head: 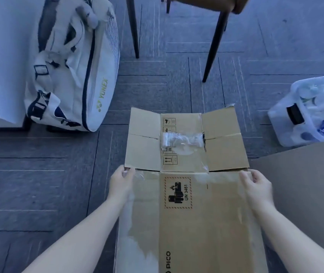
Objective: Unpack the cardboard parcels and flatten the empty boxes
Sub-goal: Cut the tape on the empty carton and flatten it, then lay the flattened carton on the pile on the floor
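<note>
A brown cardboard box (196,223) lies flattened on the dark floor in front of me, with a battery warning label and "PICO" printed on it. Its far flaps (225,146) are spread open, and a crumpled strip of clear tape (180,139) sticks across their middle. My left hand (120,183) grips the box's left edge at the flap fold. At the right edge, at the same fold, my right hand (256,186) pinches the cardboard.
A white sports bag (74,75) leans against a white cabinet (1,62) at the left. Dark chair legs (214,46) stand beyond the box. A clear plastic bin (313,113) of items sits at the right. Another flat cardboard sheet (305,184) lies at the right.
</note>
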{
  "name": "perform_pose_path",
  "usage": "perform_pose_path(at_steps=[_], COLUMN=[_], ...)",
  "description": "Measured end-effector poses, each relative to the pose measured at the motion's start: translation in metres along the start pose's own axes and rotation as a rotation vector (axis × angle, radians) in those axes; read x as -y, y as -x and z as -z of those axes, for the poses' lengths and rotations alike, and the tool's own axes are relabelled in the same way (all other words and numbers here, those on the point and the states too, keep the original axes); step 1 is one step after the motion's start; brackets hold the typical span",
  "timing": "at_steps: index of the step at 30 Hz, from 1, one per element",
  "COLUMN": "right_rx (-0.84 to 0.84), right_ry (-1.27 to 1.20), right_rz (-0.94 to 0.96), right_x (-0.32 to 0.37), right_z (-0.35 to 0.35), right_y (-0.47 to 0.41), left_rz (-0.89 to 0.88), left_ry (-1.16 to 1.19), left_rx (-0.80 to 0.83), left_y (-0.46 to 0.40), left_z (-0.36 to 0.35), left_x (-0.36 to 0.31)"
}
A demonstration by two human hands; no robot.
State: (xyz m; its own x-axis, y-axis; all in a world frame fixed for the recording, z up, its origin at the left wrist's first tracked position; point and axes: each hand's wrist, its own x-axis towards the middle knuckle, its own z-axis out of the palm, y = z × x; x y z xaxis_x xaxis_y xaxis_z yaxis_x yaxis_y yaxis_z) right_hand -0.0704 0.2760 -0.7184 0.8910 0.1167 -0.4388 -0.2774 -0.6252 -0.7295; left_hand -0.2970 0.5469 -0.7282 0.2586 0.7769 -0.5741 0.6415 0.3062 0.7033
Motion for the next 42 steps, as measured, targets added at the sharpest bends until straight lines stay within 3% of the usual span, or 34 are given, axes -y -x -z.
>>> perform_pose_path(at_steps=[7, 14, 19, 24, 27, 30, 36, 42], right_rx=[0.003, 0.023, 0.003, 0.003, 0.053, 0.061, 0.211, 0.310], right_ry=[0.077, 0.174, 0.247, 0.460, 0.628, 0.693, 0.637, 0.533], right_rz=[-0.001, -0.030, -0.093, -0.101, -0.117, -0.087, 0.072, 0.109], right_x=[-0.090, -0.147, -0.159, -0.151, -0.141, -0.117, -0.021, 0.103], right_z=[-0.066, -0.101, -0.112, -0.112, -0.104, -0.090, -0.050, 0.034], right_y=[-0.098, -0.150, -0.160, -0.159, -0.145, -0.114, -0.007, 0.124], left_rz=[-0.043, -0.075, 0.036, 0.086, 0.140, 0.155, -0.155, -0.176], left_ry=[0.028, -0.051, -0.239, -0.393, -0.618, -0.669, -0.724, -0.782], left_rx=[-0.006, 0.006, 0.049, -0.090, -0.141, -0.113, 0.024, 0.026], left_y=[-0.095, -0.155, -0.174, -0.167, -0.148, -0.119, -0.025, 0.095], left_z=[-0.080, -0.109, -0.121, -0.126, -0.117, -0.102, -0.060, 0.007], left_x=[0.073, 0.105, 0.118, 0.120, 0.113, 0.089, -0.015, -0.127])
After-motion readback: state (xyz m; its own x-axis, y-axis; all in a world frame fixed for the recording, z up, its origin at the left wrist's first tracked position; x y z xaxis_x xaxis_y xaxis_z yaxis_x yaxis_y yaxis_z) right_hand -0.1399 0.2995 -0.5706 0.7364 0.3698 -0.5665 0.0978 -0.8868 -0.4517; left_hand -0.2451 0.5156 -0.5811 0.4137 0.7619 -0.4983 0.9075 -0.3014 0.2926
